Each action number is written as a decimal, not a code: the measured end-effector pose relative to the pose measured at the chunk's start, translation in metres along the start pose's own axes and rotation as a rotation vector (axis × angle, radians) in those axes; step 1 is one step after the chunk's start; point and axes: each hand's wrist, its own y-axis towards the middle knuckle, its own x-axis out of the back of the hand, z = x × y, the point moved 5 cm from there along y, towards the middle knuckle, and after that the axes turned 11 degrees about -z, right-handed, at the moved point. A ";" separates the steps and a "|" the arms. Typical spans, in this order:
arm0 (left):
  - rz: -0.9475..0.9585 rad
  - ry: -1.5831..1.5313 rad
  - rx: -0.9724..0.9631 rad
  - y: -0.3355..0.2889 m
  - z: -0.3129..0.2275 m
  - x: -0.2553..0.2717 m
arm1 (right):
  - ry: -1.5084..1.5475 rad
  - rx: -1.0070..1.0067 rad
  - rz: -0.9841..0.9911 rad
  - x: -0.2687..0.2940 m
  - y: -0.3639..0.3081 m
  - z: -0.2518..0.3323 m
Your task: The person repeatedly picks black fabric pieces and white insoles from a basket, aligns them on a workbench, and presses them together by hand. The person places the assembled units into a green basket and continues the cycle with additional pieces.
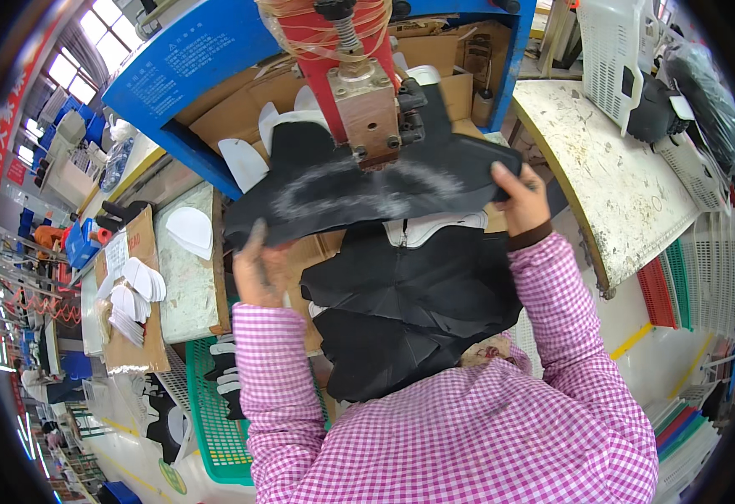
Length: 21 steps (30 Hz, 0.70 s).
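Note:
A wide black piece of sheet material (460, 160), with chalky white smears across its middle, is stretched out under the metal head (371, 122) of a red and blue machine. My left hand (262, 269) grips its near left edge, fingers on top. Its right tip is pinched in my right hand (525, 202), the thumb lying along the edge. The head comes down at the middle of the piece and hides part of it. Nearer me, several more black pieces (409, 286) hang joined in a chain, with a white curved piece (439, 227) at their upper end.
White curved pieces (243, 164) stand by cardboard behind the work. More white pieces (132, 298) lie on the left bench (187, 290). A green basket (224, 454) holding black and white pieces is at lower left. A worn table (611, 160) with a white plastic basket (611, 50) stands right.

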 end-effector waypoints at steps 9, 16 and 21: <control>0.047 -0.033 0.120 -0.026 0.022 0.002 | 0.049 -0.068 -0.030 0.037 -0.021 0.003; 0.113 -0.011 0.042 -0.046 0.034 -0.010 | 0.231 -0.080 -0.099 0.051 -0.015 -0.001; 0.026 0.028 0.025 -0.038 0.041 -0.002 | 0.059 -0.129 -0.092 0.069 -0.023 -0.003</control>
